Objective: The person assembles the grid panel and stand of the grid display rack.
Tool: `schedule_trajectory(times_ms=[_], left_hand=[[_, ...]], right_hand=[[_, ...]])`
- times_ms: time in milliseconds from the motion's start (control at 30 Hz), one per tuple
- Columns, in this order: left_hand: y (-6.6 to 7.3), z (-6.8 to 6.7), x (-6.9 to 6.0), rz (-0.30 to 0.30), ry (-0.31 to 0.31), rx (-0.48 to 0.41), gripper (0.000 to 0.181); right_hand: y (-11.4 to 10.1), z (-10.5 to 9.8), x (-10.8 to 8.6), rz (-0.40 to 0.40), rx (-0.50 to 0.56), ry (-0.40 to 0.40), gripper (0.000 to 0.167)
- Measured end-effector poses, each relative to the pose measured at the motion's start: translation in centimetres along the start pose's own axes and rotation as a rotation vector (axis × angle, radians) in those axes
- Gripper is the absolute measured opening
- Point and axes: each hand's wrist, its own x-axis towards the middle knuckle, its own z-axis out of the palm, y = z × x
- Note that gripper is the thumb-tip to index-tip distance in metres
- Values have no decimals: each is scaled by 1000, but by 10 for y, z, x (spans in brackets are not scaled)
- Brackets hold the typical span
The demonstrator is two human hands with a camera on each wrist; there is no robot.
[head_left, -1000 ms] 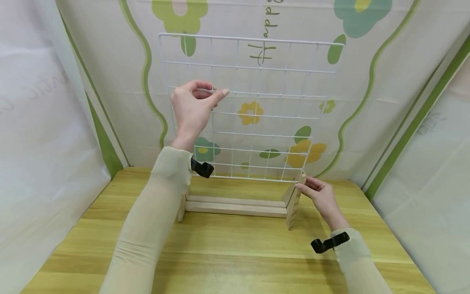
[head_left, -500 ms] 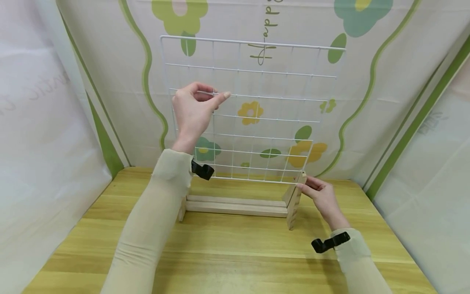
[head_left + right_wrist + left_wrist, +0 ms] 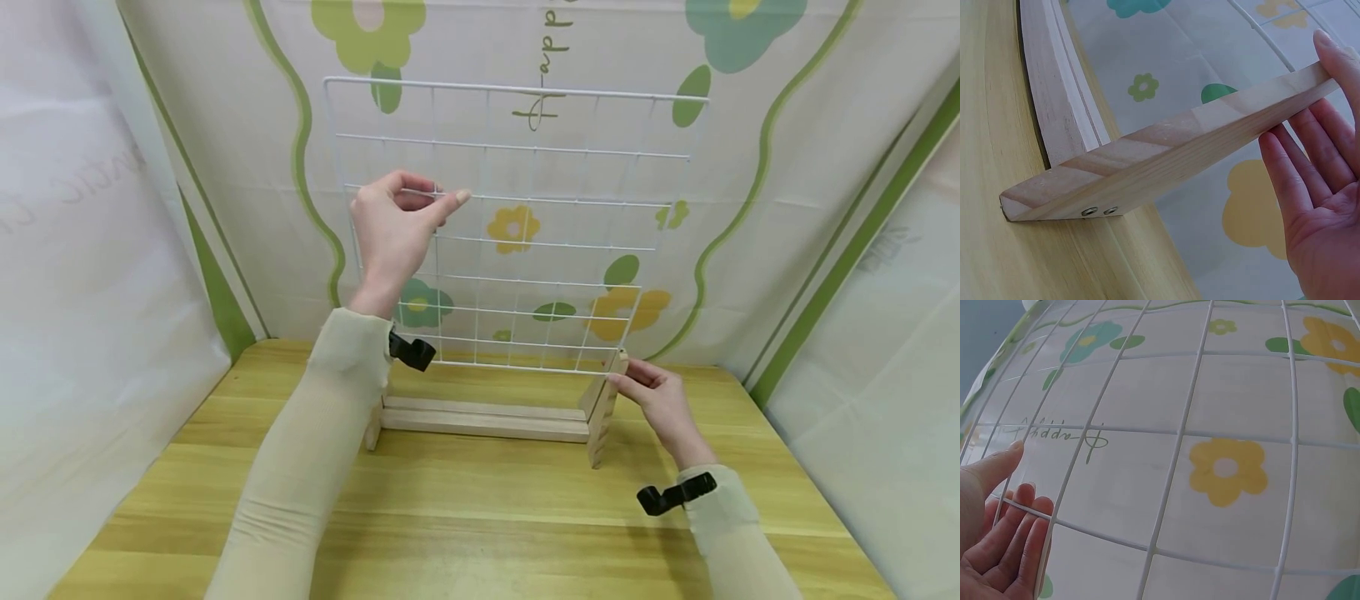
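A white wire grid panel stands tilted above a low wooden stand. My left hand grips it left of centre, the thumb in front and the fingers reaching behind the wires, as the left wrist view shows. With my right hand I hold the top of the stand's right end piece, thumb on one side and fingers on the other. The panel's lower right corner lies close to that top; whether it sits in a slot cannot be seen. My left forearm hides most of the stand's left end.
The stand rests on a wooden table. Behind it hangs a white cloth printed with flowers, and more cloth walls the left and right sides. Two metal fasteners show low on the end piece.
The panel's top edge has come down a little, and my left hand has lowered slightly with it. My right hand keeps its hold; the stand stays put.
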Motion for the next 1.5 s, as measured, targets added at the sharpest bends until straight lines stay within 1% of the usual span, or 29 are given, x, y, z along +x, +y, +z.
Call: schedule_trajectory(times_ms=[167, 500, 1033, 1333, 1500], left_hand=[[-1, -1, -2, -8, -1, -9, 37], [-6, -2, -5, -3, -7, -21, 38], [-13, -4, -10, -1, -19, -11, 38], [-18, -4, -13, -15, -21, -18, 38], [-21, -4, -15, -6, -25, -23, 39]], right_hand=[[-1, 0, 0, 6, 0, -3, 56], [-1, 0, 0, 29, -14, -4, 60], [-2, 0, 0, 29, -36, 1, 57], [-2, 0, 0, 32, -34, 3, 57], [-3, -1, 0, 37, -33, 3, 58]])
